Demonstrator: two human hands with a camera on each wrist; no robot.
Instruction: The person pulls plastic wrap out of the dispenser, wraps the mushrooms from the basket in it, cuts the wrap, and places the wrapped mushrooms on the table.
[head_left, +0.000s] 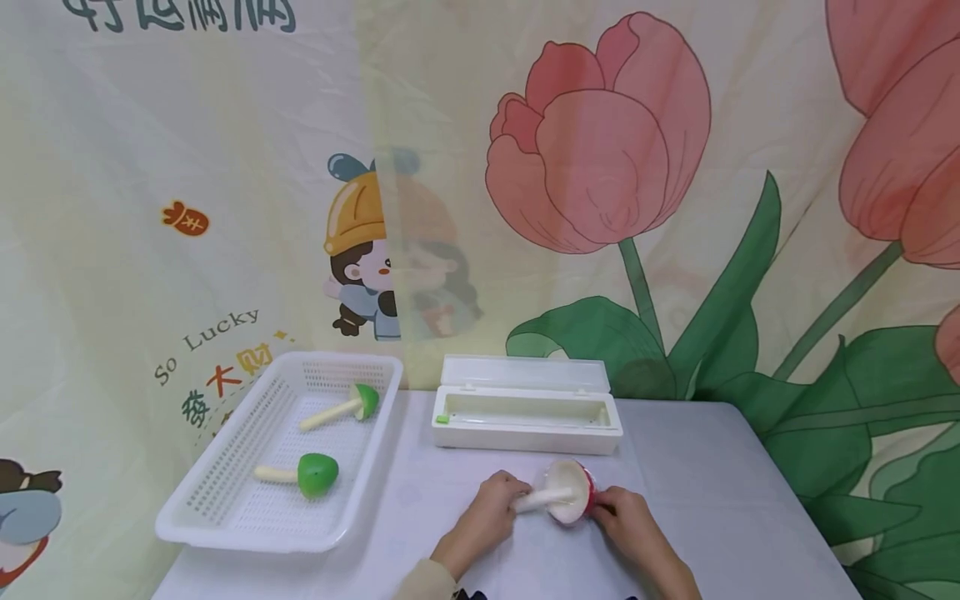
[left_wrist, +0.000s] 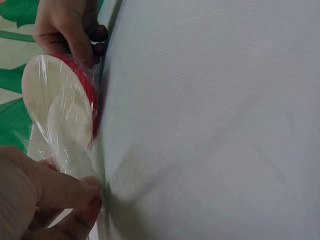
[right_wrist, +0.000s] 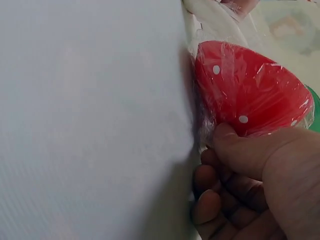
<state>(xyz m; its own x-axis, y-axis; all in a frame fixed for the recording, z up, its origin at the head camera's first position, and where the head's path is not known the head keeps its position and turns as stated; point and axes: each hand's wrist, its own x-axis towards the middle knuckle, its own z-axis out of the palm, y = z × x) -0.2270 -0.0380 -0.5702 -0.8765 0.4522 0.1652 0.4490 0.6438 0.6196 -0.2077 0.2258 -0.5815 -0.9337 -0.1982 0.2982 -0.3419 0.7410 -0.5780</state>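
A toy mushroom (head_left: 566, 494) with a pale stem and a red cap lies sideways just above or on the white tabletop; in the head view its cream underside faces me. White dots mark the red cap (right_wrist: 252, 90) in the right wrist view, and clear plastic film wraps it. My left hand (head_left: 489, 510) pinches the stem end, with thumb and fingers together on the film there. At the cap side, my right hand (head_left: 627, 518) pinches the film between thumb and index finger, its other fingers curled below.
A white perforated basket (head_left: 168, 521) stands at the left, holding one green-capped mushroom (head_left: 318, 475) in front and another green-capped mushroom (head_left: 365, 402) behind. Behind my hands sits a long white box (head_left: 525, 438), its lid (head_left: 525, 374) raised, with a small green tab (head_left: 442, 419) at its left.
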